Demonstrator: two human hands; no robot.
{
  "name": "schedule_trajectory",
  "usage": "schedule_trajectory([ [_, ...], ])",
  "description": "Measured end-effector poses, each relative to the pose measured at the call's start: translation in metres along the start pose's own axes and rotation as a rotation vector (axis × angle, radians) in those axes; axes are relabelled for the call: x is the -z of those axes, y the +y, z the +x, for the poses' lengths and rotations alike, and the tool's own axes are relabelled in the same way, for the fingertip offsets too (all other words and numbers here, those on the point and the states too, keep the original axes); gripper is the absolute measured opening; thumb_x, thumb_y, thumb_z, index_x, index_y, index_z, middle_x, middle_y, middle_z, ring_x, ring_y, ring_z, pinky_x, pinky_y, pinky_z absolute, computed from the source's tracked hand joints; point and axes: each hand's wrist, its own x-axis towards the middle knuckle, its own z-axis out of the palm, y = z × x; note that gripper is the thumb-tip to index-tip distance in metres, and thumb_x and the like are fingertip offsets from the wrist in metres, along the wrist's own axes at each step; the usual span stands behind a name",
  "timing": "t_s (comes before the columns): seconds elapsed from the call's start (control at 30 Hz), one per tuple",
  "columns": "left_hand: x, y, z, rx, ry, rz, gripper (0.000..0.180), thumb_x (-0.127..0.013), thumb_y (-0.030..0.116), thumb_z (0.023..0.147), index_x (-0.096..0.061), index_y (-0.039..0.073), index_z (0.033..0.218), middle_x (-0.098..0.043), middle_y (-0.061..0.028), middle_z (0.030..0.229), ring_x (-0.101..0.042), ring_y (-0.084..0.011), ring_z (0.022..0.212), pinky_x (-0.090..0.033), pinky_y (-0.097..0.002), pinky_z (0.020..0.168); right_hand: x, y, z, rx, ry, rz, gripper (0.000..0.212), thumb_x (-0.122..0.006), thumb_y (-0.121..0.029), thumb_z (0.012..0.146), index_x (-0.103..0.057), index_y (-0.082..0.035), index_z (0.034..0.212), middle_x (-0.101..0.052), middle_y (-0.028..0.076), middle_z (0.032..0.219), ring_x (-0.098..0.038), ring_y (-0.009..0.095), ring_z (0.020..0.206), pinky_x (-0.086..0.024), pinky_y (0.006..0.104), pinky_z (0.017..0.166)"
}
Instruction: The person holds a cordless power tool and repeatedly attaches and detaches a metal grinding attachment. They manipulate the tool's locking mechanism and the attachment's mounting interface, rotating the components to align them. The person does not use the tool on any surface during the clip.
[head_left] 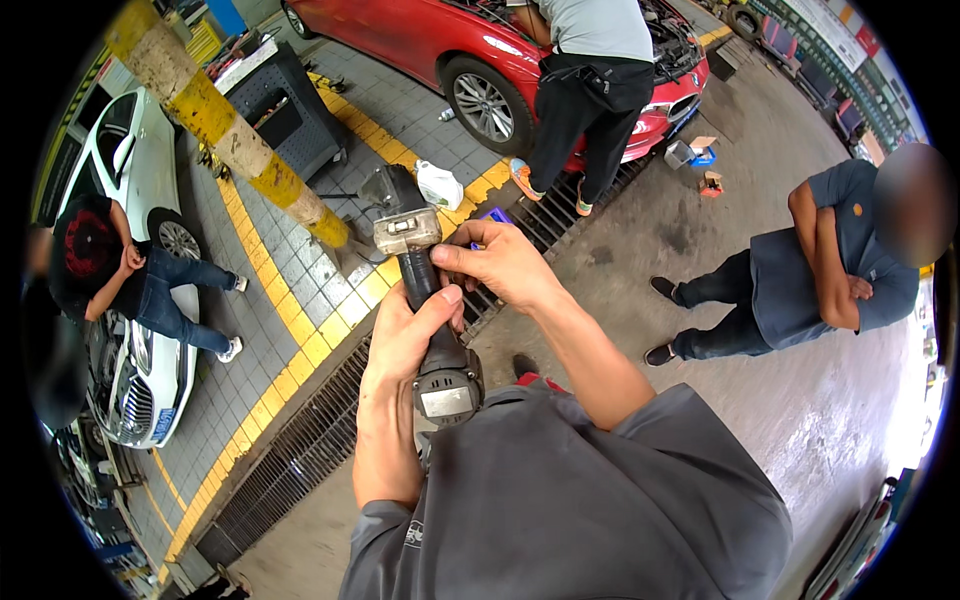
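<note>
A dirty black cordless power tool (pixel 421 282) is held up in front of my chest, its vented housing (pixel 448 392) toward me. At its far end sit a worn beige-grey block (pixel 407 231) and a dark end piece (pixel 388 187). My left hand (pixel 405 335) wraps round the black grip, thumb across it. My right hand (pixel 500 265) is closed at the upper grip, just below the block, its thumb pressed to the tool. Its other fingertips are partly hidden behind the tool.
A floor grating (pixel 300 450) runs diagonally beneath me. Beyond stand a yellow-white post (pixel 215 115), a tool cart (pixel 285 105), a white jug (pixel 439 185) and a red car (pixel 420 40). One person (pixel 600 60) leans over its engine bay; others stand left (pixel 120 260) and right (pixel 800 270).
</note>
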Motion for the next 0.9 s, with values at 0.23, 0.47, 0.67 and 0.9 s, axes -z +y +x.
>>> schedule_trajectory([
  [0.23,-0.001,-0.004,-0.003,0.025,-0.072,-0.208,0.036,-0.076,0.033,0.091,-0.053,0.007,0.104,-0.050,-0.0024,0.070,-0.053,-0.0168,0.068,-0.046,-0.0320,0.066,-0.009,-0.010,-0.008,-0.046,-0.054,0.156,0.030,-0.082,-0.026,0.094,-0.066,-0.002,0.100,-0.070,0.003,0.079,-0.062,0.010,0.070,-0.051,0.0263,0.070],
  [0.47,0.001,-0.026,0.002,-0.031,-0.261,-0.582,0.034,-0.071,0.038,0.094,-0.051,0.011,0.101,-0.046,0.0057,0.065,-0.046,-0.0104,0.063,-0.042,-0.0277,0.060,-0.011,0.006,-0.003,-0.161,-0.185,0.452,0.036,-0.081,-0.021,0.094,-0.063,0.004,0.112,-0.072,0.011,0.084,-0.072,0.020,0.062,-0.060,0.0330,0.051],
  [0.67,0.000,-0.029,0.002,-0.045,-0.415,-0.804,0.035,-0.070,0.040,0.097,-0.050,0.012,0.103,-0.048,0.0072,0.065,-0.047,-0.0092,0.064,-0.043,-0.0243,0.060,-0.003,0.005,0.003,-0.174,-0.325,0.501,0.031,-0.077,-0.020,0.097,-0.067,0.002,0.117,-0.075,0.012,0.091,-0.072,0.018,0.082,-0.058,0.0325,0.078],
  [0.9,-0.004,-0.030,0.001,-0.038,-0.531,-0.981,0.037,-0.074,0.042,0.095,-0.052,0.014,0.103,-0.055,0.0060,0.067,-0.051,-0.0107,0.065,-0.044,-0.0254,0.062,0.007,0.007,0.009,-0.129,-0.487,0.577,0.033,-0.070,-0.016,0.100,-0.062,0.004,0.125,-0.076,0.016,0.105,-0.075,0.022,0.096,-0.057,0.0357,0.089],
])
